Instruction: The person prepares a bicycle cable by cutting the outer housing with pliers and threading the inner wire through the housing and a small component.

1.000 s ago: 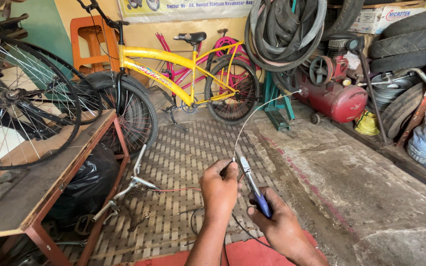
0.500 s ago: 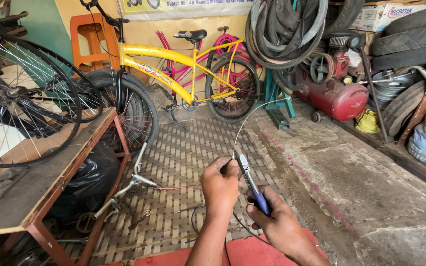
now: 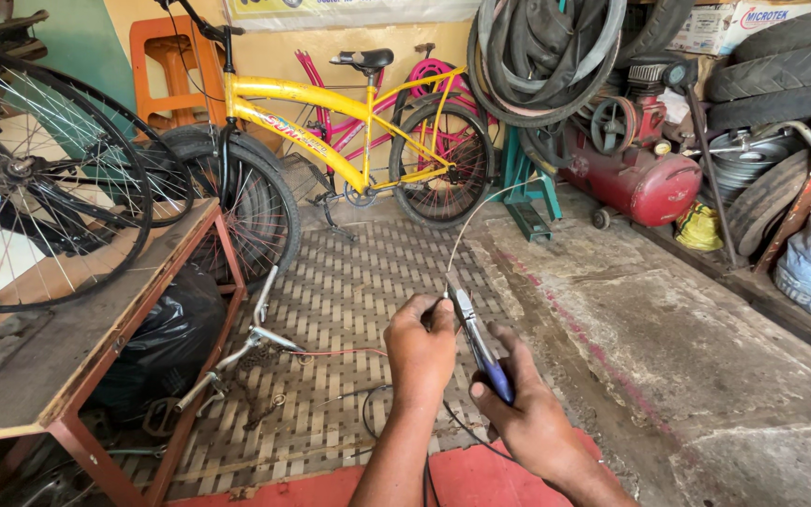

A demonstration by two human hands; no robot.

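Both hands are meeting low at centre: the left hand [image 3: 421, 349] is pinching a wire [image 3: 466, 221] beside the pliers [image 3: 477, 338], which are lying in the right hand [image 3: 523, 413]. The desk [image 3: 68, 347] is standing to the left, carrying a wheel [image 3: 35, 178]. A bicycle [image 3: 330, 141] is leaning behind; a compressor [image 3: 635, 169] is sitting at the right rear.

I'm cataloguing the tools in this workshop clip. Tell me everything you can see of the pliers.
The pliers are slim, with a bare grey metal head and blue-covered handles. The right hand grips the handles, tilting the tool so its nose points up and away. The nose meets a thin pale wire that the left hand pinches beside it. Whether the nose is shut on the wire cannot be made out.
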